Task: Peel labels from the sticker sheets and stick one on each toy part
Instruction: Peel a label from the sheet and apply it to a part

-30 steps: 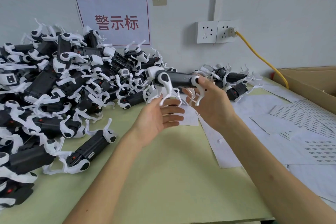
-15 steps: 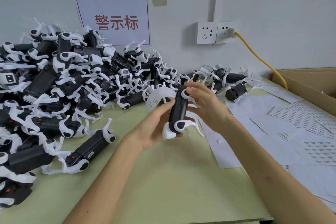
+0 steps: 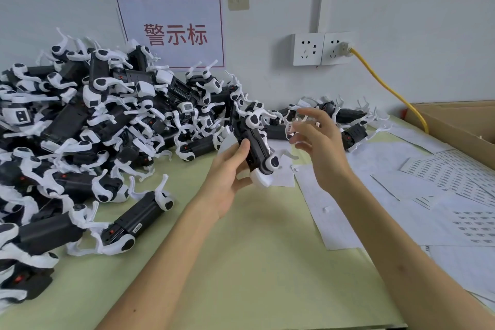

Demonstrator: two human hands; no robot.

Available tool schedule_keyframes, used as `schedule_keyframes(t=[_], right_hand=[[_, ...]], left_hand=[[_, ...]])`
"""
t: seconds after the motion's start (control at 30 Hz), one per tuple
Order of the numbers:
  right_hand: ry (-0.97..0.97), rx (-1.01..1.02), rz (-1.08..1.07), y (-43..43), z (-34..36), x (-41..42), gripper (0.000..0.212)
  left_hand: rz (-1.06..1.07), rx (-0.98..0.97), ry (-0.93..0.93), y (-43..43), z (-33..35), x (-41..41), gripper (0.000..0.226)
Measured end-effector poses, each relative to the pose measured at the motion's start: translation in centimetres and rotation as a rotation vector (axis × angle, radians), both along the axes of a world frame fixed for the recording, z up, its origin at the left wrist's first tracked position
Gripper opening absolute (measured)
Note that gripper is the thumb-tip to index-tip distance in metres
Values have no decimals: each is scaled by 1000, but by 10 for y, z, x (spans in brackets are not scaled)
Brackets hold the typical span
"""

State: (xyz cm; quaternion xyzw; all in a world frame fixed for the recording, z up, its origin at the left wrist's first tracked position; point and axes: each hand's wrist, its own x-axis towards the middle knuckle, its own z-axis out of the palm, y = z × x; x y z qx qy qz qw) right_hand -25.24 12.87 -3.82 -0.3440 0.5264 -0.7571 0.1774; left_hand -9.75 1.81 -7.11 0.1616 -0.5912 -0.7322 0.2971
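Note:
My left hand [image 3: 230, 177] grips a black toy part with white legs [image 3: 254, 142], held tilted on end above the green table [image 3: 241, 262]. Just right of the toy my right hand [image 3: 320, 150] hovers with fingers spread, off the toy. A small white scrap shows at its fingertips [image 3: 289, 130]; whether it is a label I cannot tell. White sticker sheets [image 3: 442, 177] with rows of small labels lie on the table to the right.
A big pile of black-and-white toy parts [image 3: 93, 128] covers the table's left side up to the wall. A smaller heap [image 3: 351, 120] lies behind my right hand. A cardboard box [image 3: 455, 126] stands at the far right, with a yellow cable [image 3: 388, 88] running to the wall socket.
The toy part went from level, held by both hands, to on end in my left hand. My right hand let go of it and moved off to the right.

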Motion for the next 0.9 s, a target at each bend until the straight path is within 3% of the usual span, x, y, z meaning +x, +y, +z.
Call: schedule_keyframes(t=[0.23,0.53,0.9], right_hand=[[189,9,171,-2,-3,18,39],[348,15,54,0,-1,17,41],[510,39,-40,-1,-4,16,43]], left_hand=[[28,-86,-8,4,0,0,44],[101,-159,-40,7,-3,-3,19],[172,-222,-55,10,-1,-4,22]])
